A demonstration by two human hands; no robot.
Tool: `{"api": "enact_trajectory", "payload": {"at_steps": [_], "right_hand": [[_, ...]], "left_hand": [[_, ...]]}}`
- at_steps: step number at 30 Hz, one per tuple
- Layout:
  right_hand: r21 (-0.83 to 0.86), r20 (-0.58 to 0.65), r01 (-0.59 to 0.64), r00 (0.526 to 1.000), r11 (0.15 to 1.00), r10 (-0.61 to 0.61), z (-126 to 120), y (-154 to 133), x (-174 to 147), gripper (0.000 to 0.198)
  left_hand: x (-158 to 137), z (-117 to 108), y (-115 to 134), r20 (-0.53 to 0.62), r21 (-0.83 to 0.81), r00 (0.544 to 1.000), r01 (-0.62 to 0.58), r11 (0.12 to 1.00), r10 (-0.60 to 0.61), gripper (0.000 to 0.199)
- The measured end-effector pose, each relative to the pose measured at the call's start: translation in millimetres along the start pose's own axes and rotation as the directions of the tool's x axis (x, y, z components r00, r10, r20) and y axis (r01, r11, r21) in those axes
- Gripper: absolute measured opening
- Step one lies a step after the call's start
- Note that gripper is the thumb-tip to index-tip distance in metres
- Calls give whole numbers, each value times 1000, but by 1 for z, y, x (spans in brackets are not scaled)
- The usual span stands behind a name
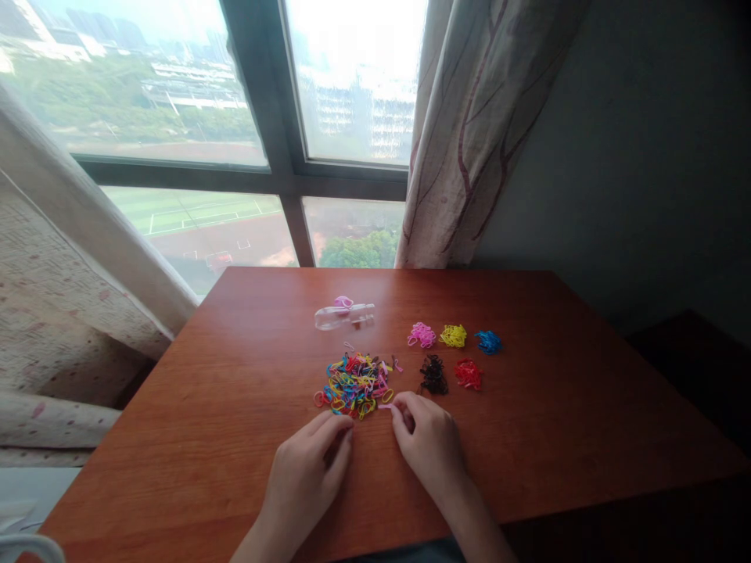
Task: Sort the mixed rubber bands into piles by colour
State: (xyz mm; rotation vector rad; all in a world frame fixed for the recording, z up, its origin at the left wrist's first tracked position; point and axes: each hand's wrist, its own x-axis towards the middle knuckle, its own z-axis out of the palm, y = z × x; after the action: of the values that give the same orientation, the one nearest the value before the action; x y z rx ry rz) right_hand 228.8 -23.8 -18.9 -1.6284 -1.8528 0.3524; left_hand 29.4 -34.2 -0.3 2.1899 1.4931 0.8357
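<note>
A mixed pile of small coloured rubber bands (357, 383) lies on the table in front of me. My right hand (431, 446) is at the pile's near right side, thumb and forefinger pinching a pink rubber band (386, 407) that sticks out to the left. At the near left edge of the pile rests my left hand (308, 469), its thumb and fingertips closed together; whatever they may hold is hidden. Sorted heaps sit to the right: pink bands (422, 335), yellow bands (454, 336), blue bands (488, 342), black bands (433, 374) and red bands (468, 374).
Behind the pile lies a clear plastic container (337, 317) with a pink part (343, 303). The brown wooden table (563, 407) reaches to a window (282, 176) flanked by curtains (469, 117). A white object (32, 547) shows at the lower left corner.
</note>
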Motion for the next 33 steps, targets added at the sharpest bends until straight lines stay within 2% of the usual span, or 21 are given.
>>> {"api": "enact_trajectory", "payload": {"at_steps": [4,8,10,14,17,21,26,33], "right_hand": [[87,-43,-23,999,996,27,-14,6,10,17],[-40,-124,-56,991,998,51,-39,25,49,17],[-104,-151,-117,983,988,100,-47,36,74,15],[-189,-142,-154,981,970,128,-48,55,110,12],[-199,-140,-152,982,968,126,-44,61,118,14],[-197,-160,-155,979,968,124,-45,60,109,15],[-97,-199,-82,978,992,62,-48,44,74,17],[78,-71,-33,997,996,38,-28,22,19,18]], "left_hand": [[0,-1,1,-2,5,1000,-6,1000,6,17],[0,-2,1,6,5,1000,-9,1000,9,17],[0,-2,1,12,-1,1000,-5,1000,5,17],[-1,-1,-1,22,-18,1000,5,1000,-5,16],[-1,0,-2,16,-26,1000,1,1000,0,16],[-1,0,-1,26,-29,1000,3,1000,-2,15],[-1,0,-1,40,-27,999,3,1000,-2,15],[-2,0,1,41,6,999,-4,1000,4,17]]}}
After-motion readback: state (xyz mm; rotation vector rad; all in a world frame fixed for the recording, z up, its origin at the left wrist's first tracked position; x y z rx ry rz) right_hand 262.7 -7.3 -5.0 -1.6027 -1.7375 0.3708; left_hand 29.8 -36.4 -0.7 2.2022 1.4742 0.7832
